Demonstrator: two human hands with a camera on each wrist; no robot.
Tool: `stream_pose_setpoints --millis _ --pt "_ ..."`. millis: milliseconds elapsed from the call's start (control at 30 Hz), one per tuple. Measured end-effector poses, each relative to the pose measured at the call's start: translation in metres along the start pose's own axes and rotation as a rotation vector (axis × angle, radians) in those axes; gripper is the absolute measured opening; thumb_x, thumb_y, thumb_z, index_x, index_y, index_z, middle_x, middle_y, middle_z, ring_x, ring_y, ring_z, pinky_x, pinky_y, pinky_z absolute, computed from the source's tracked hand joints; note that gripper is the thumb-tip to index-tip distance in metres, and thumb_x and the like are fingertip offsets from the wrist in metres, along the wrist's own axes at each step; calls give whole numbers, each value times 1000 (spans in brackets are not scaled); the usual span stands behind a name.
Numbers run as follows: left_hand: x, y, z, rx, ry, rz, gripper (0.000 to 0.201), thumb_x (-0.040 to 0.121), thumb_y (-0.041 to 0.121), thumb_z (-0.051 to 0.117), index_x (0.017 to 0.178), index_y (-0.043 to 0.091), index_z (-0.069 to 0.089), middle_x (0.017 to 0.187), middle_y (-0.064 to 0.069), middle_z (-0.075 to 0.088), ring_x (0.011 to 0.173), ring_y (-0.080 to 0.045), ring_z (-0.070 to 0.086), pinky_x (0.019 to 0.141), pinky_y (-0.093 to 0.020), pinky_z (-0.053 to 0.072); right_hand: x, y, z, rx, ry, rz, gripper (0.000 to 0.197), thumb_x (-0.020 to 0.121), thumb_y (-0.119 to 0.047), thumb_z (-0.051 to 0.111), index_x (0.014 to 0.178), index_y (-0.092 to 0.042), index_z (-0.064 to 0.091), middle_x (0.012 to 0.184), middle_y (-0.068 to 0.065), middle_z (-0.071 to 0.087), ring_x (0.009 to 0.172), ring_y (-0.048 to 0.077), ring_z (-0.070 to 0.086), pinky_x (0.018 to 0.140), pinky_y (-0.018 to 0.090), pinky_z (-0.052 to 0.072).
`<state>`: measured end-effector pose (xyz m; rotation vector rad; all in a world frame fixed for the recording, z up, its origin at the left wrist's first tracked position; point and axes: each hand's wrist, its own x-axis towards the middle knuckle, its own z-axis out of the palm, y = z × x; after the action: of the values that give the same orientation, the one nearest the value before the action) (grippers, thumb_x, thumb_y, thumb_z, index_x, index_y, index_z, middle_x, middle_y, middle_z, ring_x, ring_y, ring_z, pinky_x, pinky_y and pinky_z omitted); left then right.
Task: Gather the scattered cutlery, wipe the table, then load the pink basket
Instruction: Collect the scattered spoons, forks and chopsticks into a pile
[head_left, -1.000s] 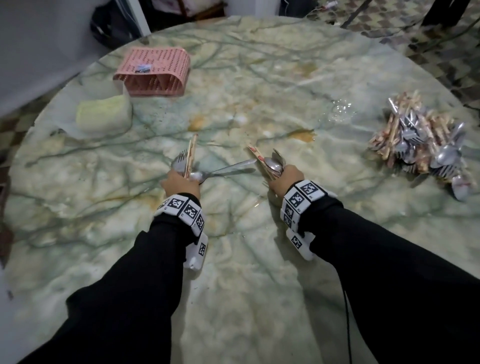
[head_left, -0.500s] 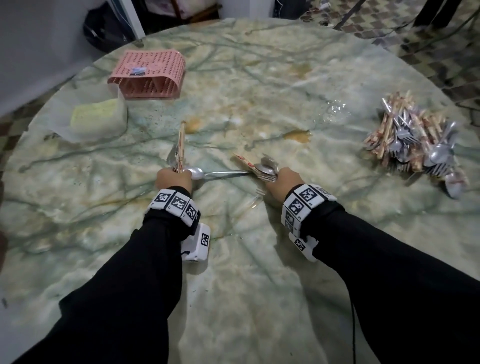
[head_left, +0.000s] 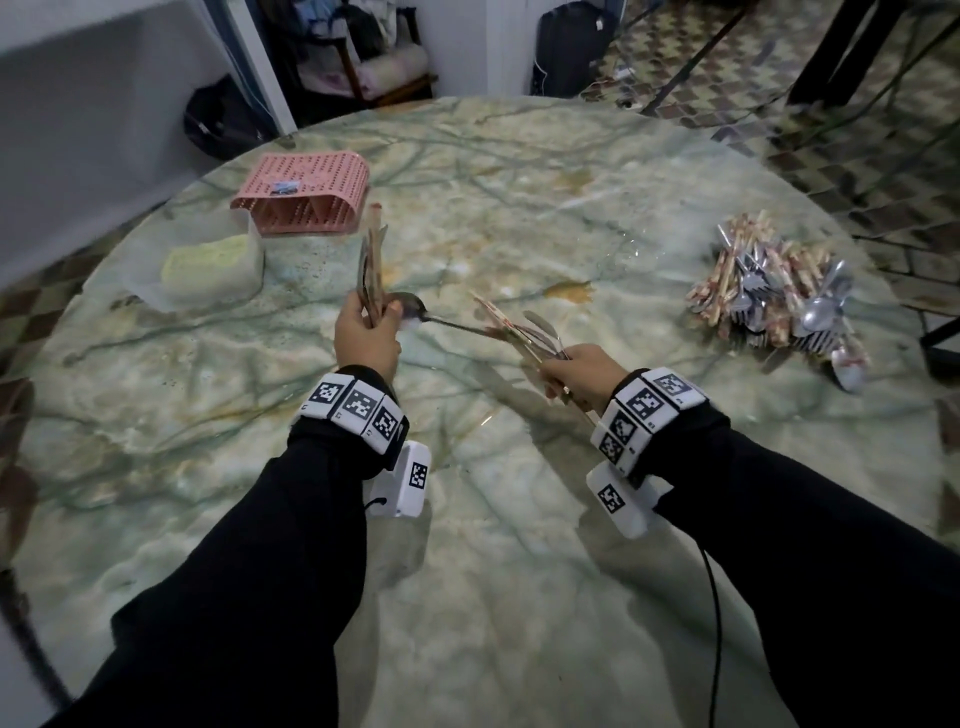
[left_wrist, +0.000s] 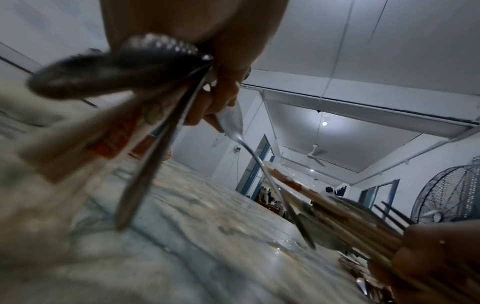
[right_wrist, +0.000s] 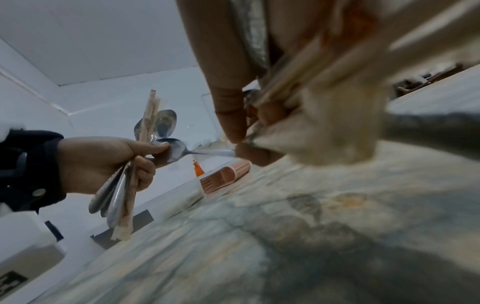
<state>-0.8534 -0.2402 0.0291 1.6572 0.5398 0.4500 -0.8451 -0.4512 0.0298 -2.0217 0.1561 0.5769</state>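
Note:
My left hand grips an upright bundle of cutlery, spoons and wrapped chopsticks, and its thumb and fingers pinch the bowl of a loose spoon. That spoon's handle reaches right to my right hand, which grips a second bundle of cutlery slanting up to the left. In the right wrist view the left hand holds its bundle and the spoon. A large cutlery pile lies at the table's right. The pink basket lies on its side at the far left.
A pale yellow sponge in a clear wrapper sits in front of the basket. Orange-brown stains and water drops mark the marble table. Bags and a chair stand beyond the far edge; a large fan shows in the left wrist view.
Both hands have lifted off the table with their bundles. The loose spoon now hangs in the air between them. The left bundle stands more upright, and the head view has tipped up.

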Motion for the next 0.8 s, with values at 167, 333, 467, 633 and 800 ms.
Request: stream_pose_setpoints --millis 167,333,467,633,800 --pt "-11 10 11 -51 21 36 5 93 20 54 93 16 50 80 -4 56 66 -18 51 65 -32 46 -16 6 -20 -12 6 -8 28 83 -7 59 56 -7 54 47 0 51 33 6 41 37 13 32" --pt "-22 18 31 -114 -76 -67 29 95 25 51 109 0 53 64 -1 47 49 -13 43 43 -22 40 -28 11 -38 7 -7 -7 9 83 -1 56 78 -6 62 62 4 53 47 11 42 41 17 34" --pt "-34 24 43 -172 -175 -114 29 96 24 48 117 3 50 90 -8 60 69 -19 58 41 -17 49 -37 20 -46 79 43 -1 20 85 3 54 73 -12 58 62 5 52 46 11 45 42 19 35" --pt "-49 34 51 -320 -353 -137 40 100 21 41 129 -6 39 85 -18 64 47 -10 65 44 -20 51 -49 30 -54 142 107 -3 22 86 5 52 73 -11 57 64 6 51 57 16 43 49 22 34" --pt "-58 34 55 -329 -403 -123 41 99 21 42 123 -12 42 71 -13 62 44 -15 62 47 -25 52 -61 39 -57 133 66 -54 18 92 -2 49 76 -9 55 65 5 52 58 14 46 55 22 37"
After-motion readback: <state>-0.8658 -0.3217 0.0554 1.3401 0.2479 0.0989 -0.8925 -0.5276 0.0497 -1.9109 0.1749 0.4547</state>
